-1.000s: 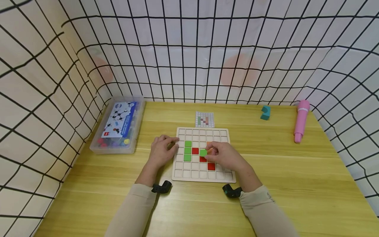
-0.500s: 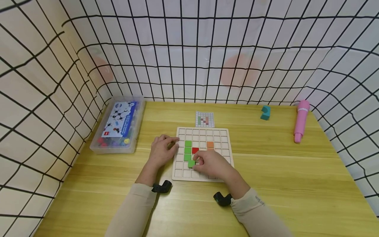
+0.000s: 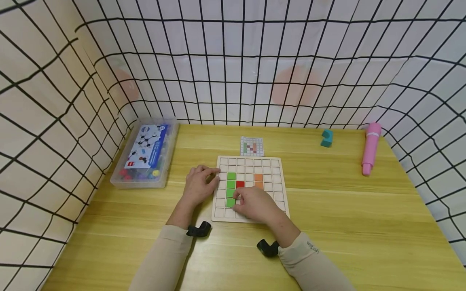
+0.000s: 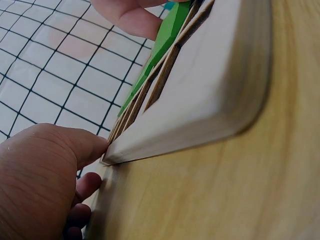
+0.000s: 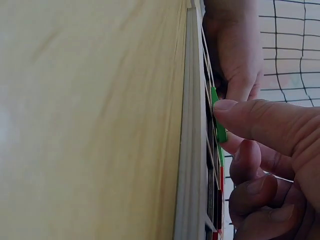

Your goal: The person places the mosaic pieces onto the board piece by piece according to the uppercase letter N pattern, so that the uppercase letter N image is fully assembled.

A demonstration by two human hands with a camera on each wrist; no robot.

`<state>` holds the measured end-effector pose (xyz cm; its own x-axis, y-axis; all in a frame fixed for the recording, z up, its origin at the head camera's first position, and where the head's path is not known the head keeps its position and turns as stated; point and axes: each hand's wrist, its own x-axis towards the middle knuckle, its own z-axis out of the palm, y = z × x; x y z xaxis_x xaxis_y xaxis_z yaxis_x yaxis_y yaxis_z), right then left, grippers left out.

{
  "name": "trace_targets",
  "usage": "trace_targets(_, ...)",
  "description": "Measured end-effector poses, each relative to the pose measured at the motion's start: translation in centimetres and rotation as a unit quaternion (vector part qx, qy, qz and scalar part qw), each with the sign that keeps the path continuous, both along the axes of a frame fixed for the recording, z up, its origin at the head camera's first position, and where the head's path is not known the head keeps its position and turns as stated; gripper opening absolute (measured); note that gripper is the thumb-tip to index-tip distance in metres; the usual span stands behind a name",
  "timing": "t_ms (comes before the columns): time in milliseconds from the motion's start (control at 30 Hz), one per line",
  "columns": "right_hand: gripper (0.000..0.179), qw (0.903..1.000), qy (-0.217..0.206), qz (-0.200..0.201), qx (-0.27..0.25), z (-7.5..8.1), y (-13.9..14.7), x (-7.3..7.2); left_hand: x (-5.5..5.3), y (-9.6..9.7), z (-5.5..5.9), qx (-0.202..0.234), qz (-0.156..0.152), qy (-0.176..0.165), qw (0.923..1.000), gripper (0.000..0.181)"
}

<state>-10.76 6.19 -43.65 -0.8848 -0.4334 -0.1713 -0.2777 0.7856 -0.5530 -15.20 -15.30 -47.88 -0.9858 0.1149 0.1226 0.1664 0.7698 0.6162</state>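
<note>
In the head view, a pale wooden grid board (image 3: 251,217) lies on the table. My right hand (image 3: 256,204) pinches a green square tile (image 3: 230,203) between thumb and fingers, at the low end of a column of green tiles (image 3: 231,184). The right wrist view has the thumb on this tile (image 5: 220,127), low against the board; whether it is fully seated I cannot tell. A red tile (image 3: 240,184) and orange tiles (image 3: 258,178) also lie in the grid; my right hand hides part of it. My left hand (image 3: 198,186) touches the board's left edge, its thumb against the side (image 4: 95,147).
Behind the board lies a small card with a coloured grid pattern (image 3: 252,146). A clear plastic box (image 3: 143,155) stands at the left. Toward the back right are a teal block (image 3: 326,138) and a pink cylinder-like object (image 3: 370,149). Black wire mesh (image 3: 251,81) encloses the table.
My right hand has carried the green tile leftward and toward me, from over the red tiles to the bottom of the green column. The left hand has stayed at the board's edge.
</note>
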Motion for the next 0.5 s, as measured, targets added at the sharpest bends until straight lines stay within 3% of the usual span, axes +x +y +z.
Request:
trace_targets(267, 0.021, 1.0, 0.005, 0.007, 0.002, 0.2, -0.1, 0.1, 0.1, -0.1, 0.0, 0.005, 0.001, -0.005, 1.0, 0.033)
trace_targets(500, 0.029, 0.9992, -0.018, -0.032, -0.013, 0.8, 2.2, -0.7, 0.0, 0.1, 0.2, 0.009, -0.005, -0.004, 0.9999, 0.033)
